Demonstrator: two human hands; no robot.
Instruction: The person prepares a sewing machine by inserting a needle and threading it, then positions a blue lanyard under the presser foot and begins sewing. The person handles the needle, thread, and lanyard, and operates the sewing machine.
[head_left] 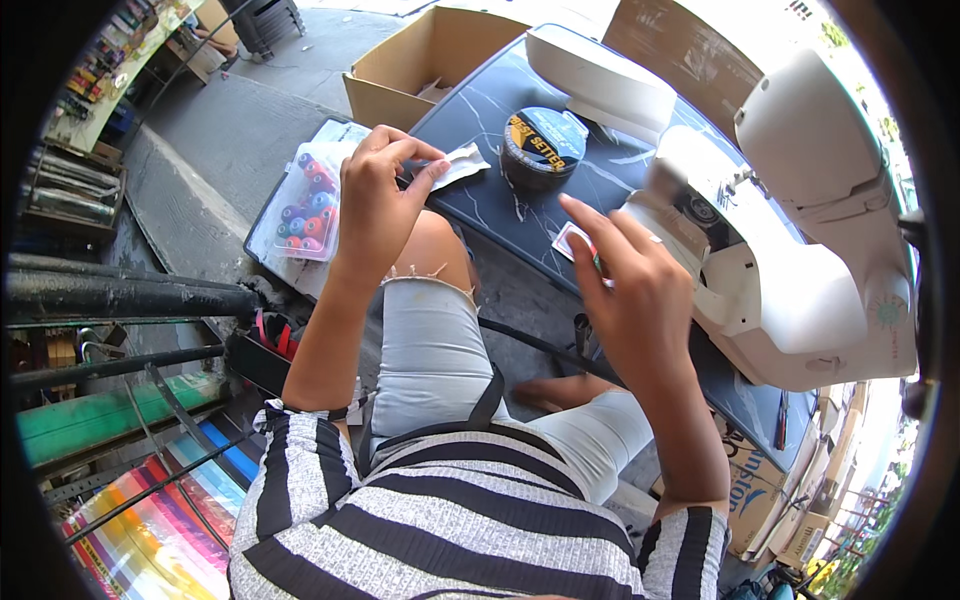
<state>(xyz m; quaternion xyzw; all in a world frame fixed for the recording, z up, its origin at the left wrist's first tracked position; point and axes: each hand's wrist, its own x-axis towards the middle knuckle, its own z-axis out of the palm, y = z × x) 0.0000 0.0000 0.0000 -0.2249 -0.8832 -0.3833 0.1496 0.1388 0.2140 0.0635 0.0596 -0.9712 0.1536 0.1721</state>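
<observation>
My left hand point(378, 190) is raised over the near left edge of the dark table, thumb and index finger pinched together. A small white crumpled piece point(464, 163) extends from the fingertips; I cannot tell if it is paper or cloth. My right hand point(640, 275) hovers at the table's near edge with its fingers apart. Just by its thumb is a small white-edged card or packet point(562, 240) with red and green on it, partly hidden by the fingers. Between and beyond the hands sits a round dark tub point(541, 168) with a blue-labelled lid.
A white sewing machine point(790, 290) fills the table's right side, and a long white casing point(600, 80) lies at the back. On the left is a clear plastic box point(307, 215) of colourful thread spools. A cardboard box point(435, 60) stands behind; dark metal bars point(130, 295) run at left.
</observation>
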